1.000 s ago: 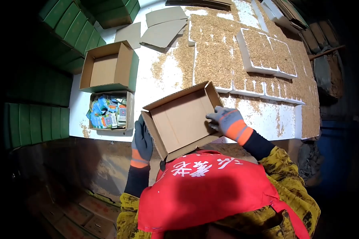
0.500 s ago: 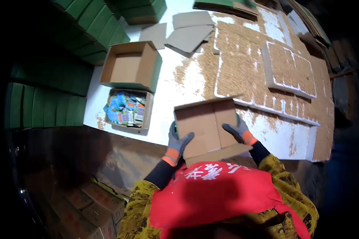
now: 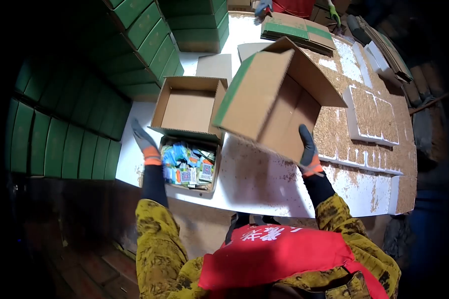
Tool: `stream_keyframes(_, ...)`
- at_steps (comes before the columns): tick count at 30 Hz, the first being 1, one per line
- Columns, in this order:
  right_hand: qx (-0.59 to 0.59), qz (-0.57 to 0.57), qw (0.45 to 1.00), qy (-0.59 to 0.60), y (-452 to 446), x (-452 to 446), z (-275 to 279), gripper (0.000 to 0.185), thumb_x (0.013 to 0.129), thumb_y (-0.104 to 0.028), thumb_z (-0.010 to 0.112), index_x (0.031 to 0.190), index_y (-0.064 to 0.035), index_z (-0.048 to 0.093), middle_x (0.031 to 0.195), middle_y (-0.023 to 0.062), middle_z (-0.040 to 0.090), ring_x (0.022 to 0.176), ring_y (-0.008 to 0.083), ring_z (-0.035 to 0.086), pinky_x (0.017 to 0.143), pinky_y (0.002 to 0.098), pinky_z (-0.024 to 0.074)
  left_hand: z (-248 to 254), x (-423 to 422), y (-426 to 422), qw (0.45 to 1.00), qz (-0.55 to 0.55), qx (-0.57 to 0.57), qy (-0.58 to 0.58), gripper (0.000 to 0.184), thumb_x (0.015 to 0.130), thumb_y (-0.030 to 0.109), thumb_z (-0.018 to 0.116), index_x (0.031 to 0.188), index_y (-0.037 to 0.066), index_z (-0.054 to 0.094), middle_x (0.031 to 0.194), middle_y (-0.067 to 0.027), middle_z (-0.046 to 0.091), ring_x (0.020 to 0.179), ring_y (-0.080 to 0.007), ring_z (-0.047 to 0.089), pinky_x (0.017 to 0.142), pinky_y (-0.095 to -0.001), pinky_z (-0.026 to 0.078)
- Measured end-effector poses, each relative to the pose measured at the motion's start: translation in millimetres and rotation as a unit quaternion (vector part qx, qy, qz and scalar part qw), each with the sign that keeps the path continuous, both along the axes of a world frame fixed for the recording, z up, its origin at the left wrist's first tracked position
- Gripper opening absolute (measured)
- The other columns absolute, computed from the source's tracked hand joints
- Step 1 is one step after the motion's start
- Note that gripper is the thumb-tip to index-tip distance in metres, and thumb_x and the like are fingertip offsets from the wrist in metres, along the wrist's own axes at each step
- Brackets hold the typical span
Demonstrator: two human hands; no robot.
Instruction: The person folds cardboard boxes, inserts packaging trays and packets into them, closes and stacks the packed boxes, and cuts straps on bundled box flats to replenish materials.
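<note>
My right hand (image 3: 310, 152), in a grey glove with an orange cuff, grips the edge of an open cardboard box (image 3: 254, 92). That box is tilted above the white table, with a green strip along one side. To the left, my left hand (image 3: 146, 142) is stretched out open and holds nothing. It is beside an open-topped cardboard box (image 3: 190, 109) with a brown inside and green outer side. Just in front of that sits a smaller box of colourful packets (image 3: 187, 167), near my left wrist.
Green boxes (image 3: 149, 42) are stacked high on the left. Foam blocks (image 3: 371, 114) covered with brown grains lie right on the white table (image 3: 254, 184). Flattened cartons (image 3: 297, 31) lie at the back, near another person's gloved hands (image 3: 263, 7).
The cardboard box has been lifted away from my body and tilted over the table. My left hand has let go of it and moved left; my right hand still holds it.
</note>
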State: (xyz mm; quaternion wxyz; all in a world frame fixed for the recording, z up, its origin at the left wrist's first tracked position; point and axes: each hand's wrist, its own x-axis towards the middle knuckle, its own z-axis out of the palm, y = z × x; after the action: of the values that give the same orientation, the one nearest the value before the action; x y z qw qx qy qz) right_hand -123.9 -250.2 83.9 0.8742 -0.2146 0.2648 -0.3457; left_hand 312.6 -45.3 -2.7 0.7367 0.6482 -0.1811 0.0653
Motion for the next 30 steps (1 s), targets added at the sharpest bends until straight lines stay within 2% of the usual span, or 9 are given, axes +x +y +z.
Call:
stream_keyframes(3, -0.024, -0.013, 0.999, 0.017, -9.6, 51.9, -8.4, 0.039, 0.087, -0.024, 0.064, 0.119, -0.005, 0.052, 0.105, 0.0094, 0.063, 0.093, 0.021, 0.063, 0.081, 0.0332, 0.0538, 6.4, 40.1, 13.6, 0.915, -0.297, 0.091, 0.259, 0.095, 0.089, 0.071, 0.011, 0.124, -0.008, 0.052, 0.124, -0.019, 0.057, 0.119, -0.0262, 0.051, 0.108, -0.0321, 0.029)
stream_keyframes(6, -0.054, 0.03, 0.998, 0.002, -1.1, 100.0, -4.4, 0.052, 0.082, -0.017, 0.071, 0.125, -0.0037, 0.046, 0.111, 0.0109, 0.06, 0.095, 0.0231, 0.063, 0.081, 0.0373, 0.0547, 24.8, 29.5, 5.3, 0.86, -0.402, 0.126, 0.287, 0.099, 0.086, 0.075, 0.014, 0.121, -0.009, 0.053, 0.11, -0.0226, 0.063, 0.107, -0.029, 0.06, 0.101, -0.0329, 0.04)
stream_keyframes(13, -0.136, -0.006, 0.982, 0.132, -7.1, 214.7, -45.6, 0.081, 0.072, -0.023, 0.08, 0.134, 0.0004, 0.034, 0.11, 0.012, 0.058, 0.098, 0.0191, 0.057, 0.084, 0.0308, 0.0478, 68.6, -23.2, -29.7, 0.855, -0.104, 0.168, 0.479, 0.063, 0.096, 0.053, 0.028, 0.122, 0.003, 0.057, 0.12, -0.0135, 0.06, 0.11, -0.0247, 0.056, 0.093, -0.0327, 0.043)
stream_keyframes(21, -0.266, -0.012, 0.95, 0.164, -14.4, 253.2, -102.1, 0.082, 0.076, -0.043, 0.074, 0.133, 0.0015, 0.035, 0.119, 0.0163, 0.053, 0.105, 0.0241, 0.051, 0.094, 0.0353, 0.0418, 4.1, 49.4, -50.4, 0.926, -0.177, 0.193, 0.272, 0.058, 0.097, 0.047, 0.03, 0.123, 0.003, 0.056, 0.12, -0.0133, 0.06, 0.11, -0.0247, 0.056, 0.093, -0.0328, 0.043)
stream_keyframes(22, -0.236, 0.036, 0.962, 0.133, -16.1, 247.3, -114.9, 0.078, 0.08, -0.033, 0.072, 0.139, -0.0018, 0.033, 0.135, 0.0156, 0.045, 0.126, 0.0251, 0.04, 0.106, 0.034, 0.031, 1.1, 57.9, -51.4, 0.928, -0.202, 0.199, 0.241, 0.057, 0.097, 0.047, 0.03, 0.124, 0.003, 0.056, 0.12, -0.0132, 0.06, 0.111, -0.0247, 0.056, 0.093, -0.0328, 0.043)
stream_keyframes(25, -0.448, -0.093, 0.875, 0.157, -7.2, 209.2, -160.9, 0.06, 0.091, -0.028, 0.055, 0.14, -0.0022, 0.033, 0.146, 0.0144, 0.033, 0.13, 0.026, 0.036, 0.107, 0.0355, 0.0297, 7.3, 63.8, -61.2, 0.937, -0.229, 0.21, 0.158, 0.056, 0.098, 0.045, 0.031, 0.124, 0.002, 0.056, 0.12, -0.0132, 0.06, 0.111, -0.0246, 0.056, 0.093, -0.0328, 0.043)
stream_keyframes(26, -0.126, -0.048, 0.987, 0.091, 4.5, 194.3, -173.7, 0.058, 0.091, -0.03, 0.054, 0.139, -0.0026, 0.035, 0.144, 0.017, 0.035, 0.129, 0.0261, 0.038, 0.106, 0.0358, 0.0325, 11.4, 55.1, -60.0, 0.946, -0.21, 0.212, 0.126, 0.055, 0.098, 0.044, 0.031, 0.124, 0.002, 0.056, 0.12, -0.0131, 0.06, 0.111, -0.0246, 0.056, 0.093, -0.0328, 0.043)
stream_keyframes(28, -0.315, 0.027, 0.885, 0.341, 54.7, 87.6, -93.5, 0.051, 0.091, -0.037, 0.057, 0.129, -0.0038, 0.048, 0.119, 0.0155, 0.058, 0.111, 0.0225, 0.053, 0.096, 0.0355, 0.0425, 22.4, 14.2, -49.9, 0.963, -0.152, 0.221, 0.028, 0.054, 0.098, 0.043, 0.032, 0.124, 0.002, 0.056, 0.121, -0.0131, 0.06, 0.111, -0.0246, 0.056, 0.093, -0.0328, 0.043)
stream_keyframes(30, -0.34, -0.027, 0.885, 0.318, 100.4, 27.4, -128.5, 0.046, 0.089, -0.036, 0.06, 0.123, -0.0047, 0.055, 0.109, 0.0132, 0.063, 0.1, 0.0234, 0.059, 0.09, 0.0357, 0.0458, 26.8, -50.9, -30.6, 0.965, -0.112, 0.222, -0.078, 0.052, 0.098, 0.041, 0.032, 0.124, 0.002, 0.055, 0.121, -0.013, 0.059, 0.111, -0.0246, 0.056, 0.093, -0.0328, 0.043)
